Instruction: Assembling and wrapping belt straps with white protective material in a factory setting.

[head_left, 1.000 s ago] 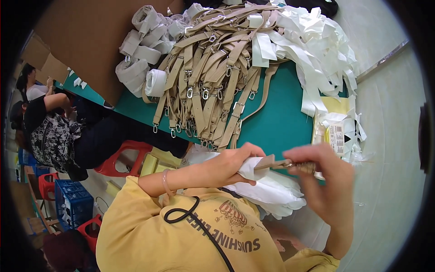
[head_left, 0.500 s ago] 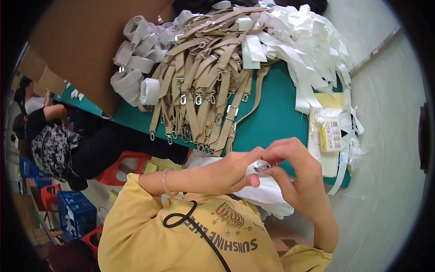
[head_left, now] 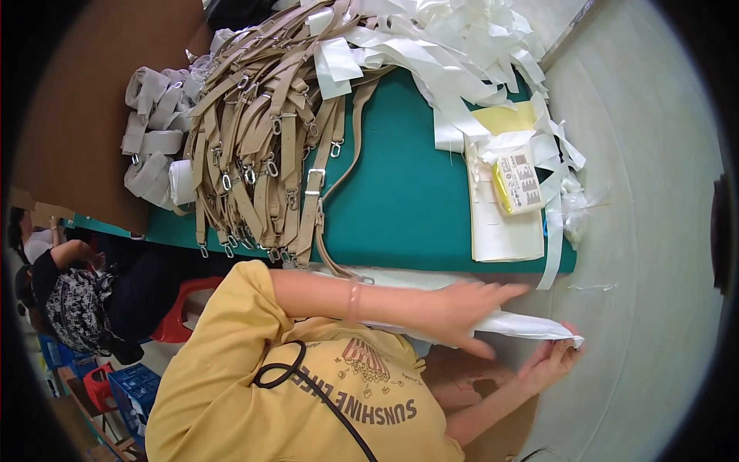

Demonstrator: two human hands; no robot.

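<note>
A long white strip [head_left: 527, 326], its material unclear, stretches rightward below the table's near edge. My right hand [head_left: 550, 360] pinches its far right end between thumb and fingers. My left hand [head_left: 466, 309] is blurred by motion, its fingers stretched out and thumb apart, and it lies across the strip's left part. Whether it touches the strip I cannot tell. Beyond the left arm, a heap of beige straps [head_left: 254, 138] with silver metal clasps covers the left of the green table [head_left: 408, 185]. One strap hangs over the near edge by my forearm.
White rolled bundles [head_left: 154, 173] sit left of the straps, beside a brown cardboard panel [head_left: 77, 115]. Loose white strips [head_left: 454, 69] pile up at the back. A yellow-and-white packet [head_left: 516, 185] lies on papers at the right. Another person [head_left: 85, 300] sits at the left.
Both hands have parted from in front of me; the right one moved right and down with the strip's end. The left fingers have spread out. My view has shifted right.
</note>
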